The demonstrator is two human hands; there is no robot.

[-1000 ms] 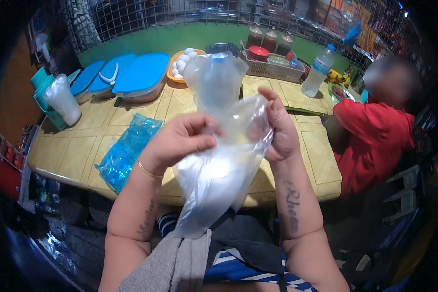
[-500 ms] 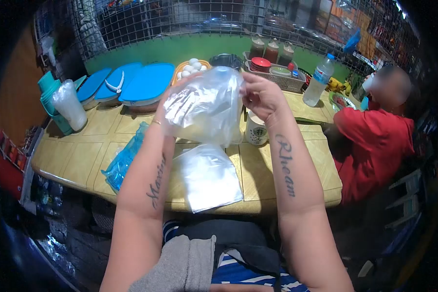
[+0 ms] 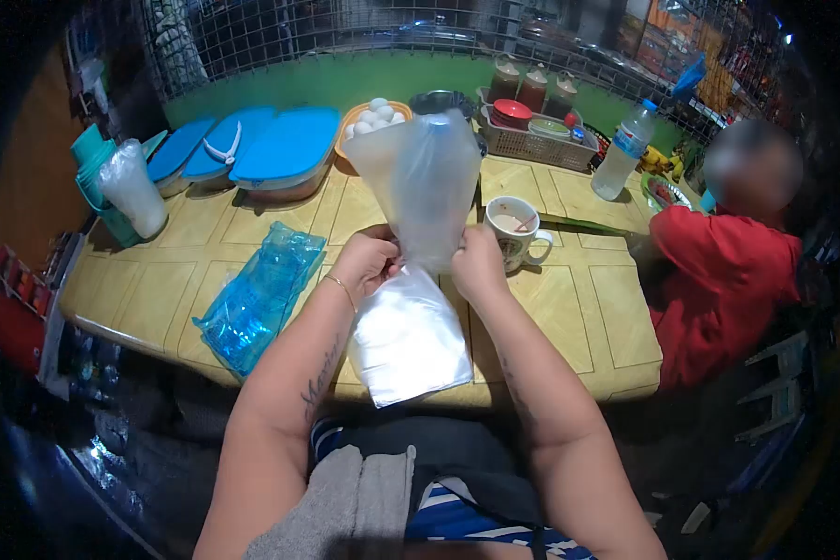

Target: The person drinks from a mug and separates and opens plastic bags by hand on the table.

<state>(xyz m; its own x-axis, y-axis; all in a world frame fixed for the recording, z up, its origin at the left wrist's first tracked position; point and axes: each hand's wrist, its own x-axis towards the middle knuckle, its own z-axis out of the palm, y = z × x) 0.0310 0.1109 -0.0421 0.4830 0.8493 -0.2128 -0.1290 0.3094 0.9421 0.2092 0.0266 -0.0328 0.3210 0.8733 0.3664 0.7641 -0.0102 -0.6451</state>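
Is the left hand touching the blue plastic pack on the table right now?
Apart. The head view shows bare tabletop between the left hand and the near edge of the blue plastic pack.

A translucent, whitish plastic bag is standing upright just above the centre of the frame, flaring wide at its upper end and narrowing below. A bottle-like shape with a bluish top is showing dimly through it; whether the bag is surrounding it or standing before it is unclear. Below, shiny flat plastic is lying on the desk, its lower edge nearing the desk's front, glare whitening its middle.
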